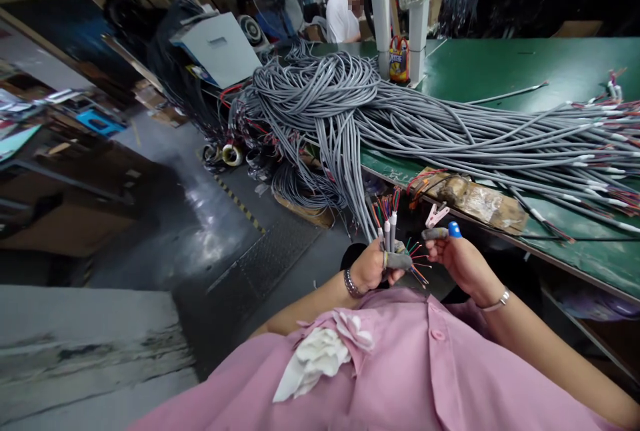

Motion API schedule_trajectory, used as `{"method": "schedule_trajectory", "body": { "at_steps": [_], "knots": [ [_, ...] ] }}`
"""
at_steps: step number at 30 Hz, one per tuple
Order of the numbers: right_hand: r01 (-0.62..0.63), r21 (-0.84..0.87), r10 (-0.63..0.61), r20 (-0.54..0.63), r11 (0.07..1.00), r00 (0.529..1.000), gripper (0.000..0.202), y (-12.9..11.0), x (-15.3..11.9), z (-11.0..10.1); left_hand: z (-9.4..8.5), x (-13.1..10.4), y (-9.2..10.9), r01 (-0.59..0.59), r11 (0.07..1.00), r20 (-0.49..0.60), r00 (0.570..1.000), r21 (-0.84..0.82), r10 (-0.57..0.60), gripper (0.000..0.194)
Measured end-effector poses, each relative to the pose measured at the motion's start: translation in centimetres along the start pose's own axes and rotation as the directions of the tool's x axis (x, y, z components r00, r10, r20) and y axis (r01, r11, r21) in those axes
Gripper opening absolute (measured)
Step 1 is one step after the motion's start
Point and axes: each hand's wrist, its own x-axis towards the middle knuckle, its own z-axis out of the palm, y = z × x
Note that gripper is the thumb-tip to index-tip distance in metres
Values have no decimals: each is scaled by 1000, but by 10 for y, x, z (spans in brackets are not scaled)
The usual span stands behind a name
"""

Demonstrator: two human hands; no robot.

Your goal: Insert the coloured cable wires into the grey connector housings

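The left hand (371, 265) is closed around a small bunch of grey cable ends (389, 231), held upright just in front of the chest so the stripped tips, with their coloured inner wires (387, 205) fanning toward 12 o'clock, face the eyes. More coloured wires (417, 269) splay out at 3 o'clock of that fist, between the 2 hands. A grey finger cot (399, 261) covers 1 finger of the left hand, probably to guard the skin against the wire.

The right hand (463, 259) sits just beside it at 3 o'clock, fingers curled; its fingertips wear a grey cot and a blue cot (455, 229), and they pinch something small that I cannot make out. A pink clip (436, 215) stands at the tabletop's edge just above that hand, within easy reach.

Both wrists are bent inward, forearms coming up from the pink shirt (400, 364); a bracelet (351, 283) rings the left wrist, a bangle (498, 302) the right.

The held cables trail up to the big grey cable pile (360, 104) draped over the green tabletop (525, 64) at 12 o'clock, so ends can be drawn off without lifting the whole mass. Another person (343, 14) sits far behind.
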Motion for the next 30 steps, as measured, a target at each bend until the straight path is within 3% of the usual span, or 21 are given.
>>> {"method": "schedule_trajectory", "body": {
  "at_steps": [3, 7, 13, 18, 24, 30],
  "knots": [
    [-1, 26, 1, 8, 1000, 1000, 56, -6, 11, -8, 4, 10, 7, 25, 996, 36, 999, -82, -22, 31],
    [44, 52, -46, 50, 998, 998, 51, -19, 25, -1, 15, 27, 11, 22, 989, 75, 997, -146, -11, 31],
    [83, 117, -83, -4, 990, 997, 49, -22, 33, 9, 20, 44, 8, 51, 986, 31, 998, -160, -46, 34],
    [114, 218, -100, -72, 969, 992, 41, -20, 34, 15, 15, 50, 3, 33, 984, 61, 998, -176, -23, 30],
    [177, 181, -154, -135, 967, 979, 44, -22, 35, 22, 14, 53, 0, 55, 989, 72, 996, -137, -45, 29],
    [130, 197, -113, -94, 972, 989, 44, -22, 32, 21, 13, 50, -3, 51, 988, 62, 997, -142, -42, 27]
  ]
}}
